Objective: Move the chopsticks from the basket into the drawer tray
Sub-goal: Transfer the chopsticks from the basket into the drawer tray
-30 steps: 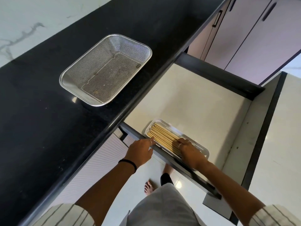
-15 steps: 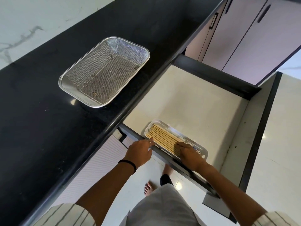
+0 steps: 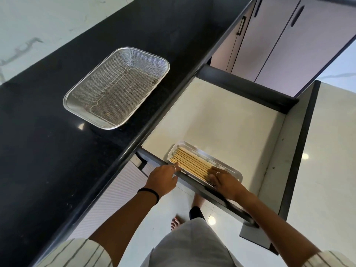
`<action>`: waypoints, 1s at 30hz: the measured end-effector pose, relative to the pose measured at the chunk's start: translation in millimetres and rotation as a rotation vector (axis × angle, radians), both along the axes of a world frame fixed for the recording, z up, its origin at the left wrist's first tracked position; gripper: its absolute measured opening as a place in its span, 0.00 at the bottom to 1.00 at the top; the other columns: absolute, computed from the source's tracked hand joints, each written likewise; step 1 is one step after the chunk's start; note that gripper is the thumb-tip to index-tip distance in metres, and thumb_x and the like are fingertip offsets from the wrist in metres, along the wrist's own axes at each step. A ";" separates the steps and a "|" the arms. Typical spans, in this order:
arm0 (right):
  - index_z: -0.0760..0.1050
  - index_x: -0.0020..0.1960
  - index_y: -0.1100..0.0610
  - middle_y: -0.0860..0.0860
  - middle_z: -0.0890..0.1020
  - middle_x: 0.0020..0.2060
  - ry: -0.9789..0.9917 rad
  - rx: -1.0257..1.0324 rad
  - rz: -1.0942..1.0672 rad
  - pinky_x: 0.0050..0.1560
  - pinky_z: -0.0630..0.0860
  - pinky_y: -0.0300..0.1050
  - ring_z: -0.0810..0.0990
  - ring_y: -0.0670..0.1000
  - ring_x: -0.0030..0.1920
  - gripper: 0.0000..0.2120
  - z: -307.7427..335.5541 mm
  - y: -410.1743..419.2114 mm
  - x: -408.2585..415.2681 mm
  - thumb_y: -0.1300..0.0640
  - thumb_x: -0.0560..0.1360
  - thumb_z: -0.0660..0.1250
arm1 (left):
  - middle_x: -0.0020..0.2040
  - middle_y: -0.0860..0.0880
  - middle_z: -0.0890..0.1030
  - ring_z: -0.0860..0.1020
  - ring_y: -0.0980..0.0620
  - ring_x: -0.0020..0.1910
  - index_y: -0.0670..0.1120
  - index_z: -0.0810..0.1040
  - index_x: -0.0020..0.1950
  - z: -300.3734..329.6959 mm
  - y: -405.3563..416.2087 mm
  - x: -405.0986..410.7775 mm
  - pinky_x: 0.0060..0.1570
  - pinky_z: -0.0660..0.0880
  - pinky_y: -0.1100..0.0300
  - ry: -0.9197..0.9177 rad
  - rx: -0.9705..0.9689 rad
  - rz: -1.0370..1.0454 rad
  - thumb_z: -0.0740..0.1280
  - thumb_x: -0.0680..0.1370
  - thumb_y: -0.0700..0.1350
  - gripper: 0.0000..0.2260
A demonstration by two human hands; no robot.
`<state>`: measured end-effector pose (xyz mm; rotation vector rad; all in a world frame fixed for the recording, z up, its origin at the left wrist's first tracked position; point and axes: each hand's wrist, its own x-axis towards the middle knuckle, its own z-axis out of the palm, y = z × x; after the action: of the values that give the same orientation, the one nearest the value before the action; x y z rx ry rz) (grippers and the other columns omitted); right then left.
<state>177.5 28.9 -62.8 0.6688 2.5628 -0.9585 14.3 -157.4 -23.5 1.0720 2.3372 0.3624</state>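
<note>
Several pale wooden chopsticks lie side by side in a shallow metal tray at the front of the open drawer. My left hand rests at the tray's left end, its fingertips touching the chopstick ends. My right hand lies flat over the right ends of the chopsticks, fingers spread on them. Neither hand grips anything. The metal mesh basket stands on the black counter to the upper left with nothing in it.
The black counter runs diagonally on the left, its edge overhanging the drawer. The drawer's dark front rail passes under my wrists. Pale cabinet doors stand at the back right. My feet show on the tiled floor below.
Both hands stayed at the tray's ends; my right hand's fingers shifted slightly along the chopsticks. The view moved a little.
</note>
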 end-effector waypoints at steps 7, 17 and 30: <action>0.68 0.71 0.51 0.48 0.63 0.75 -0.060 -0.024 0.177 0.77 0.54 0.46 0.60 0.50 0.75 0.31 3.6 -4.5 14.2 0.36 0.78 0.43 | 0.72 0.52 0.70 0.74 0.48 0.66 0.47 0.72 0.69 1.2 0.7 -0.6 0.65 0.73 0.55 -0.016 -0.010 -0.021 0.63 0.79 0.45 0.18; 0.58 0.76 0.49 0.48 0.57 0.77 -0.080 0.216 0.306 0.78 0.52 0.52 0.50 0.48 0.78 0.41 10.5 11.6 14.1 0.30 0.72 0.33 | 0.70 0.49 0.73 0.75 0.47 0.65 0.48 0.70 0.71 1.4 -0.3 -0.9 0.65 0.72 0.54 -0.024 -0.028 -0.006 0.63 0.79 0.46 0.20; 0.67 0.71 0.52 0.52 0.67 0.73 -0.094 0.082 0.217 0.73 0.64 0.50 0.66 0.50 0.72 0.35 11.2 9.5 15.6 0.33 0.76 0.40 | 0.70 0.49 0.73 0.73 0.48 0.67 0.48 0.69 0.71 -0.4 -1.0 -1.8 0.66 0.72 0.54 -0.032 -0.008 -0.009 0.63 0.79 0.45 0.20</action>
<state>193.1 38.4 -51.6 0.4339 2.5386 -0.7375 12.5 -158.4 -23.8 1.0649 2.3030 0.3638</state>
